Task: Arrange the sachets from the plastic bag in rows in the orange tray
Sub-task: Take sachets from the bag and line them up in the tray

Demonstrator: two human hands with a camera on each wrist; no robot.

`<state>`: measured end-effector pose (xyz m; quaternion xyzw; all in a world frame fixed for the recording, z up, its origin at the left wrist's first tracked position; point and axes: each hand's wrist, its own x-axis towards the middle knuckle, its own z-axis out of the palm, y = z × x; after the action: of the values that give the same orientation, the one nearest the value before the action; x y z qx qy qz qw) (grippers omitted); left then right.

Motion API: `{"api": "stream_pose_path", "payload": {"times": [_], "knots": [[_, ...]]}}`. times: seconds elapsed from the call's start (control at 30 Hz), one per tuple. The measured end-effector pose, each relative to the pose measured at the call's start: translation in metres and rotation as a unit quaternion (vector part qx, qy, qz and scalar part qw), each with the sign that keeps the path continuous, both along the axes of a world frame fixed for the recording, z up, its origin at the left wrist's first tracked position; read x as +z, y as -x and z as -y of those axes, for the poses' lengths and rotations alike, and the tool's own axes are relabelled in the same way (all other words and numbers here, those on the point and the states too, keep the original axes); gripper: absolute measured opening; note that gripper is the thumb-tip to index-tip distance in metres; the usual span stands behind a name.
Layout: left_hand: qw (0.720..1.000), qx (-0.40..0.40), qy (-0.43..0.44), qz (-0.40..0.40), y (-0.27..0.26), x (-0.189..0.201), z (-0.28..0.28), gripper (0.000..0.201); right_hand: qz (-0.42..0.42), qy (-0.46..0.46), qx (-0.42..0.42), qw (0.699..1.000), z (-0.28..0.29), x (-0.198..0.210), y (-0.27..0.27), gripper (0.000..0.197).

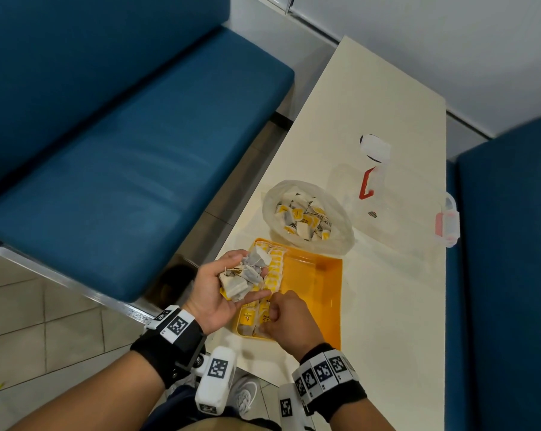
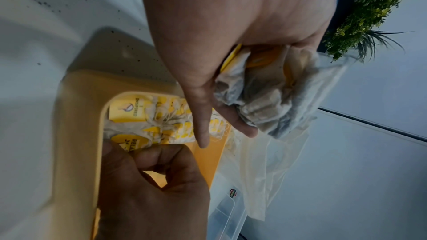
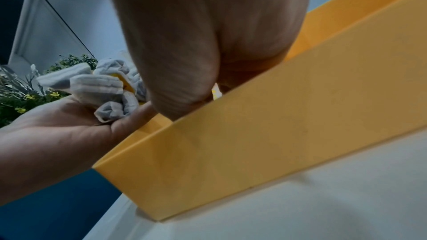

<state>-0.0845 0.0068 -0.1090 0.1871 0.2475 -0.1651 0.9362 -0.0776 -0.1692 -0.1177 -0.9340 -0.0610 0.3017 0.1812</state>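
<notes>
My left hand is palm up over the left edge of the orange tray and grips a loose bunch of grey tea sachets with strings and yellow tags. The wrist views show the same bunch. My right hand is curled low in the tray's near left corner, pinching a yellow-tagged sachet. A row of sachets lines the tray's left side; the rest of the tray floor is bare. The open plastic bag behind the tray holds several more sachets.
A clear plastic container with red latches stands behind the bag on the cream table. Blue benches flank the table, one on the left and one on the right. The tray sits at the table's left edge.
</notes>
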Motion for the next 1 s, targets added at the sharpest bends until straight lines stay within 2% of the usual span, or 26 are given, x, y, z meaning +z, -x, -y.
{"api": "stream_pose_path", "payload": {"times": [0.27, 0.6, 0.83, 0.9, 1.0], "knots": [[1.000, -0.007, -0.001, 0.003, -0.001, -0.001, 0.000, 0.016, 0.048, -0.028, -0.025, 0.998, 0.001, -0.007, 0.004, 0.021], [1.000, -0.011, -0.004, 0.001, 0.000, 0.000, -0.001, 0.017, 0.063, -0.043, -0.037, 0.996, 0.004, -0.012, 0.007, 0.010], [1.000, -0.013, -0.001, -0.009, 0.000, 0.005, -0.001, 0.018, 0.085, -0.022, -0.018, 0.996, 0.004, 0.002, 0.006, 0.010], [1.000, -0.010, -0.002, -0.013, 0.000, 0.007, -0.001, 0.018, 0.124, -0.049, -0.035, 0.990, 0.005, 0.017, 0.001, 0.011], [1.000, -0.017, -0.005, -0.014, -0.002, 0.009, 0.001, 0.018, 0.167, -0.165, -0.098, 0.967, 0.004, 0.051, -0.012, 0.024]]}}
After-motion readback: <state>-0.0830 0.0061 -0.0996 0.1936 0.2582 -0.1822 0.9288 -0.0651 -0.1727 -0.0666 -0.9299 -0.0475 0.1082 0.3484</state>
